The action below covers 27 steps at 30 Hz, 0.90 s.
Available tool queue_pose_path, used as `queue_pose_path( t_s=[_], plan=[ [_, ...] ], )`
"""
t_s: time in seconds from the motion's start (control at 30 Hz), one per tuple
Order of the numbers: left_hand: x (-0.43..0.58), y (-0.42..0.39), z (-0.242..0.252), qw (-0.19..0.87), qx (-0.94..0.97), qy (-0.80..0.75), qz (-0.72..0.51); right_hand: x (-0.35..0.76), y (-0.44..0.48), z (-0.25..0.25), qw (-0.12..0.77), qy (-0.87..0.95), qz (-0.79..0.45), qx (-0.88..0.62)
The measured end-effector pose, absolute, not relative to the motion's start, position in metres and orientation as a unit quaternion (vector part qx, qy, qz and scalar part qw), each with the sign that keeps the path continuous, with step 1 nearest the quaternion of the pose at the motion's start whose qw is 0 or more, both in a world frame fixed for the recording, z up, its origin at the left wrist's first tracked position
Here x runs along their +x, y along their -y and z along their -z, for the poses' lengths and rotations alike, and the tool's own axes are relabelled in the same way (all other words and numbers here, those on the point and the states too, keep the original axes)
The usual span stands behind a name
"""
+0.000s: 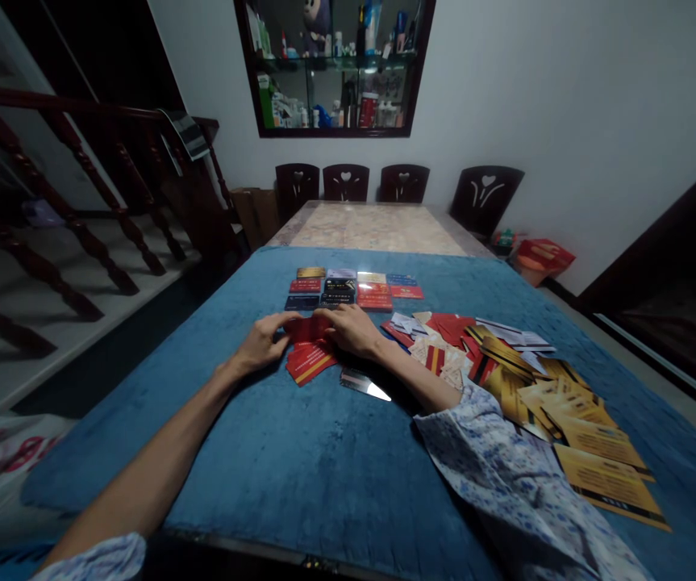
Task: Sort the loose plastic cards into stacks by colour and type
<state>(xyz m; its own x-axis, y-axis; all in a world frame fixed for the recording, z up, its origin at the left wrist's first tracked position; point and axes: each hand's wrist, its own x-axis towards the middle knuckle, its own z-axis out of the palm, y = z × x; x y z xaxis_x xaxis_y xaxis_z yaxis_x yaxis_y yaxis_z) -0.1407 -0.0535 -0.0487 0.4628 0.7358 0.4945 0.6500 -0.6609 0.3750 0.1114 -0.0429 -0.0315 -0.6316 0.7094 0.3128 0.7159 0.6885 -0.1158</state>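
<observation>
Reaching past spread gold cards (602, 444) beside a floral sleeve (493, 468), a person's right hand (352, 328) joins the left hand (261, 343) over a blue tablecloth (251, 452). One silver-grey card (364, 382) lies below the right wrist. Red cards (308, 328) sit between the two sets of bent fingers, which touch their opposite edges, some fanned toward the person; how firmly either hand grips cannot be told. The right forearm stands between them and a heap of mixed cards (450, 329). Past the fingertips, laid-out cards (339, 286) form three rows, four across in each of the farther two, the nearest partly hidden by the right hand. Behind are four dark chairs (290, 186), one cardboard box (255, 216) and a wall cabinet (335, 132)
</observation>
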Motion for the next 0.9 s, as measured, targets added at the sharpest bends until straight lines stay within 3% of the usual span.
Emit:
queue_pose_path(
  t_s=[0.9],
  plan=[
    [-0.1339,0.0515,0.0498,0.029,0.854,-0.445,-0.269,0.111,0.0434,0.0294,0.145,0.906,0.013,-0.396]
  ],
)
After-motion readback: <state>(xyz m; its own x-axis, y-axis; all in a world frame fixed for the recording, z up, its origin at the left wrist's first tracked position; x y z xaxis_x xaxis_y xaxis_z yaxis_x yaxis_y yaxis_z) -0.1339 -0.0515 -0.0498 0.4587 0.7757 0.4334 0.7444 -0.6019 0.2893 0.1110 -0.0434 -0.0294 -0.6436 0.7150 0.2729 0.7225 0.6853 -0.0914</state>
